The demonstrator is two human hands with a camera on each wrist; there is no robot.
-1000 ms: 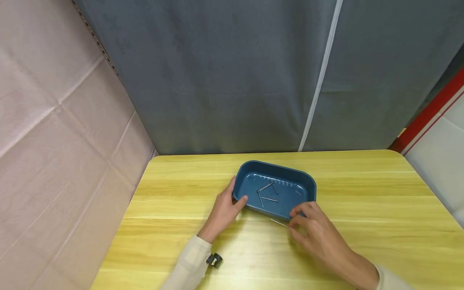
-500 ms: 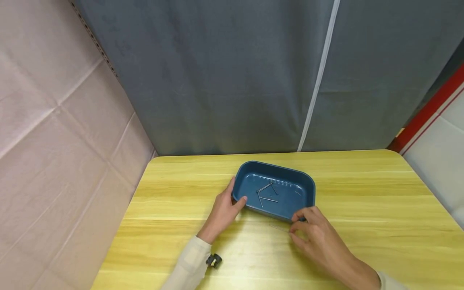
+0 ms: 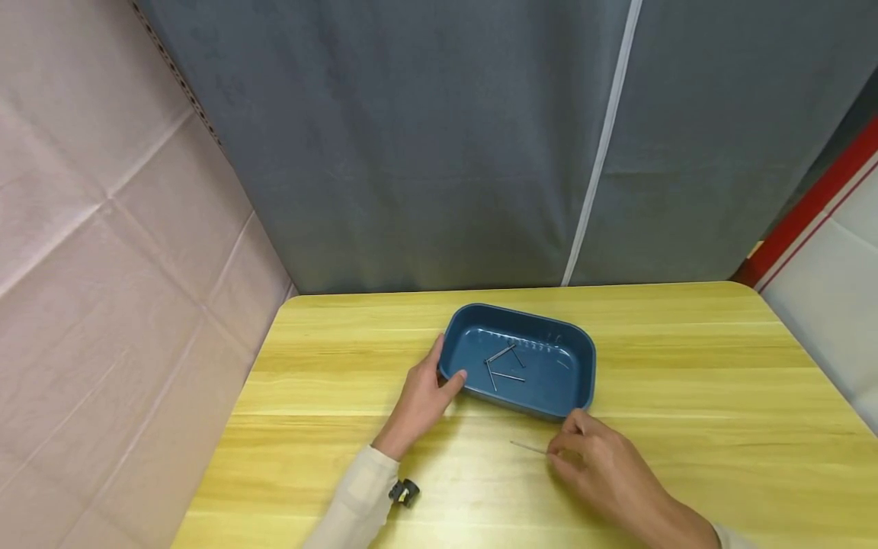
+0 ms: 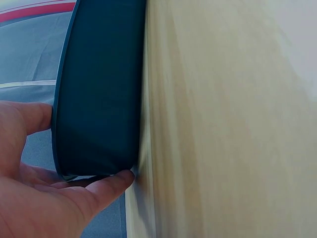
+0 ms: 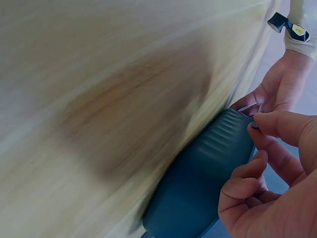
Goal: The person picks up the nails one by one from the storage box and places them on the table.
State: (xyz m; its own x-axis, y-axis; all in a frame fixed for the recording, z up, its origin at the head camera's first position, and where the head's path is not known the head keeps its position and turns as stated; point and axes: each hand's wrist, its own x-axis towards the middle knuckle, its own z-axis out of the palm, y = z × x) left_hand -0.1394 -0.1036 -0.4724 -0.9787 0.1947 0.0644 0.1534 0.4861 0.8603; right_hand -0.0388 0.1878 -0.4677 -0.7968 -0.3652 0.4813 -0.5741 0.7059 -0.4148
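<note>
A thin metal nail (image 3: 528,447) pinched between thumb and fingertip of the right hand (image 3: 610,469), just off the near side of a blue tray (image 3: 552,393), more nails (image 3: 509,377) inside it, the left hand (image 3: 421,396) gripping its left end, a wooden table (image 3: 309,427) beneath, a grey curtain (image 3: 425,152) behind

Two hands (image 3: 418,400) (image 3: 607,469), one tray (image 3: 549,385) and at least five nails (image 3: 508,377) show.

A grey curtain (image 3: 425,152) is being crossed by a white strip (image 3: 601,145); the wood-grain table (image 3: 315,366) is being flanked by pinkish sheeting (image 3: 103,305) and a white panel (image 3: 837,282).
</note>
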